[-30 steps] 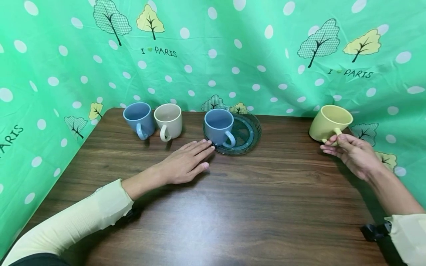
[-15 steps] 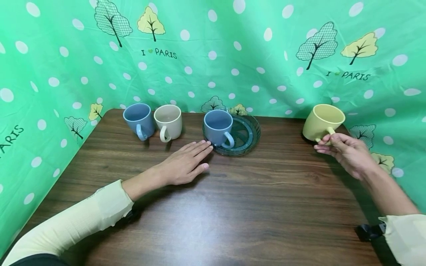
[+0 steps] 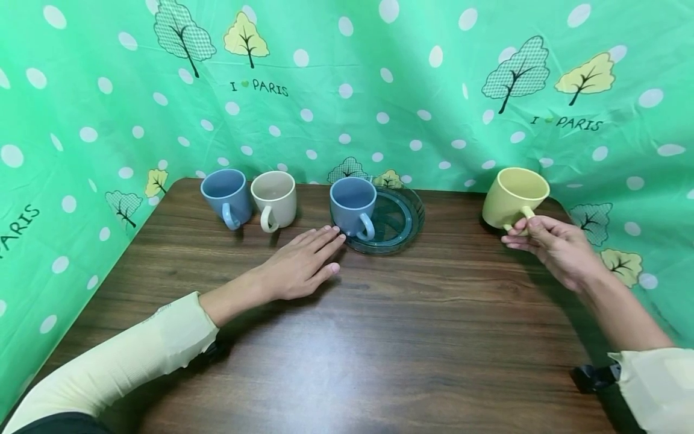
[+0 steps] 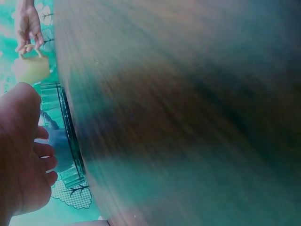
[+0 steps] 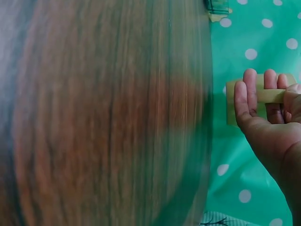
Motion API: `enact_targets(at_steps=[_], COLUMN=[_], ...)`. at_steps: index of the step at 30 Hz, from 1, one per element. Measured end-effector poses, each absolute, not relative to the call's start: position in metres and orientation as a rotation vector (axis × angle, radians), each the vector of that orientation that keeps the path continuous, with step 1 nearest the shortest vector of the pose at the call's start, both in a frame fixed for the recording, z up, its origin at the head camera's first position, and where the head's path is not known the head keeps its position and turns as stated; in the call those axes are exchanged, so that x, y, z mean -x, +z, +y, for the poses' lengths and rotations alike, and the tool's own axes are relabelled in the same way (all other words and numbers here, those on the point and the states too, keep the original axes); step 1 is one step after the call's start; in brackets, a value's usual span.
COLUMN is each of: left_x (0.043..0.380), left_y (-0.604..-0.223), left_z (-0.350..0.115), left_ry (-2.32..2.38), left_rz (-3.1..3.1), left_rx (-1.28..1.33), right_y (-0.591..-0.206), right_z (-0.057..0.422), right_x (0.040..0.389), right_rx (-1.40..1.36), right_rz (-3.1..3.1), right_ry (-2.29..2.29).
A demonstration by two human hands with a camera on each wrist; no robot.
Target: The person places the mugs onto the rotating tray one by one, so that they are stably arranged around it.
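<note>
My right hand (image 3: 561,250) pinches the handle of a yellow mug (image 3: 509,196) at the table's right rear. In the right wrist view a gap shows between the yellow mug (image 5: 230,106) and the table surface, so it is held slightly above the wood. My left hand (image 3: 295,265) is spread with straight fingers, its fingertips at the left front rim of a clear glass dish (image 3: 414,226). A blue mug (image 3: 352,202) stands upright in the dish's left part, handle toward the front right. Whether the left fingertips touch the dish is hard to tell.
Left of the dish, a second blue mug (image 3: 225,190) and a white mug (image 3: 276,199) stand close together near the rear edge. The brown wooden table (image 3: 379,337) runs back to a green dotted curtain (image 3: 325,72), which hangs behind and along both sides.
My right hand has moved left with the yellow mug, which hangs a little higher. The blue mug in the dish appears shifted very slightly left. My left hand stays nearly still.
</note>
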State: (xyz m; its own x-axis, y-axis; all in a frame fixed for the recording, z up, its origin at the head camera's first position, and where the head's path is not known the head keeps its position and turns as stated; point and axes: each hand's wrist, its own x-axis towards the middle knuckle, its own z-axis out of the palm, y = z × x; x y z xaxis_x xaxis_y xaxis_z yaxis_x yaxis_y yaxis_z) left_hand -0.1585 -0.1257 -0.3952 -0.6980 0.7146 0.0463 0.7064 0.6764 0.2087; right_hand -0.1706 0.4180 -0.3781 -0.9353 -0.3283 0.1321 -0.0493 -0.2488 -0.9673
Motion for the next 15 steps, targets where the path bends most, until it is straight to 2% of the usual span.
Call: enact_targets(at_steps=[15], left_x=[0.16], left_y=[-0.394], left_z=[-0.125], left_ry=[0.302], left_rz=[2.85], left_rx=[-1.146], right_y=[-0.376], right_z=[0.403], right_x=[0.17], right_rx=[0.532], right_rz=[1.791], right_ry=[-2.321])
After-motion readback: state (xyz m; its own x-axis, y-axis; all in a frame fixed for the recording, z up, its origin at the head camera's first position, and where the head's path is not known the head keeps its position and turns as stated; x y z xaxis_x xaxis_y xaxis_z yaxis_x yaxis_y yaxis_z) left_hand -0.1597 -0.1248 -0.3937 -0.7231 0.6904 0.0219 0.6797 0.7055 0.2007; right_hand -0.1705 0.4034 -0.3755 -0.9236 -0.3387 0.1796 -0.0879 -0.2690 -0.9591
